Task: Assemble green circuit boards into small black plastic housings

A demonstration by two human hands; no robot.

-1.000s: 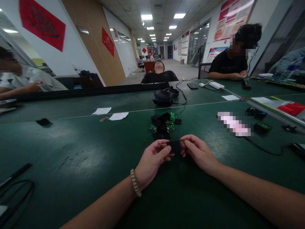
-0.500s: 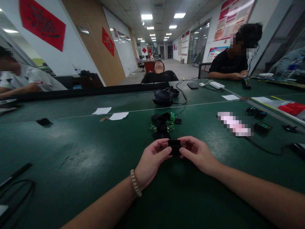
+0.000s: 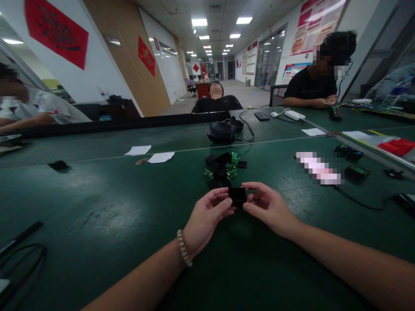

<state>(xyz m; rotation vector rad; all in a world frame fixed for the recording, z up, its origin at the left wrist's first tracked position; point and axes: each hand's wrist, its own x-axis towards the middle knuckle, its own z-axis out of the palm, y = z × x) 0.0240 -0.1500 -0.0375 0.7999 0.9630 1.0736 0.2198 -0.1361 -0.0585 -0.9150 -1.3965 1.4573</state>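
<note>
Box point(image 3: 237, 197) held by fingertips of our left hand point(image 3: 205, 214) and right hand point(image 3: 274, 212), over the bench point(image 3: 81, 216) | black parts point(image 3: 214, 166) just beyond | we judge uneven finger pressure could make it slip

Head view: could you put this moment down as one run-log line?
left hand: holds black box | right hand: fingers on same box | beyond: green circuit boards, black parts

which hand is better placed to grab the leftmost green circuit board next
Left, probably: the left hand is nearer that green circuit board, and the right hand also grips the black case.
</note>
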